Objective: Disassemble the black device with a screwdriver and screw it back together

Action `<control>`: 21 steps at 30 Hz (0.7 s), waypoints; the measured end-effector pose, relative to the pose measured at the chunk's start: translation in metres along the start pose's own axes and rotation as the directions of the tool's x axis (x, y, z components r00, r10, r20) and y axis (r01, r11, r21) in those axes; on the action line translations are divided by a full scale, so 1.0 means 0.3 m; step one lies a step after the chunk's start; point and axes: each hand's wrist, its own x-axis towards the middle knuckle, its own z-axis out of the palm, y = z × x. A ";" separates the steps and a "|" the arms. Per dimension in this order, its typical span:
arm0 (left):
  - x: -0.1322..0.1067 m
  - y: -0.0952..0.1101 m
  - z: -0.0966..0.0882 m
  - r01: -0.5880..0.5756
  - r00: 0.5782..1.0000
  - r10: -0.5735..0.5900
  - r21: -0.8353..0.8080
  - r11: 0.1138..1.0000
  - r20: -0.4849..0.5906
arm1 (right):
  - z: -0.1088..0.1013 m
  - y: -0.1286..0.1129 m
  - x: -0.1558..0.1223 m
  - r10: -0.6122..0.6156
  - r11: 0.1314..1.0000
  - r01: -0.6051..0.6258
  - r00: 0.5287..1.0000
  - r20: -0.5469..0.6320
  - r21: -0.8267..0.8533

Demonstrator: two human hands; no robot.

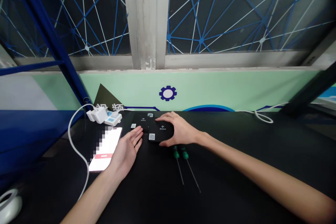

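Observation:
My right hand [181,130] spans a flat black box [160,133] from its right side, thumb on the near edge and fingers on the far edge. The box carries white print and a small white label at its near-left corner. Against its left side sits a second flat black box [140,120] with similar print and a label. My left hand [125,153] is open, its fingers stretched out at the near edge of that second box. Two screwdrivers with green handles, one left [176,153] and one right [185,155], lie below my right hand, shafts pointing toward me.
Left of my left hand lies a phone [114,143] with a lit screen. Behind it are a white power strip [113,119] and a plugged-in charger [97,114], whose white cable [70,131] curves toward me. A white rounded object [12,206] stands at lower left. Another cable [262,117] lies at back right.

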 end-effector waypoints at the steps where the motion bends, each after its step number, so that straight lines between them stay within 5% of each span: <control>1: -0.002 -0.001 -0.006 0.008 1.000 -0.008 -0.010 1.000 -0.003 | 0.005 -0.017 -0.006 -0.003 1.000 0.003 1.000 -0.003 0.005; 21: -0.033 0.005 -0.024 0.089 0.991 -0.117 -0.331 0.940 -0.065 | 0.092 -0.125 -0.067 -0.107 0.994 0.106 0.994 0.030 0.034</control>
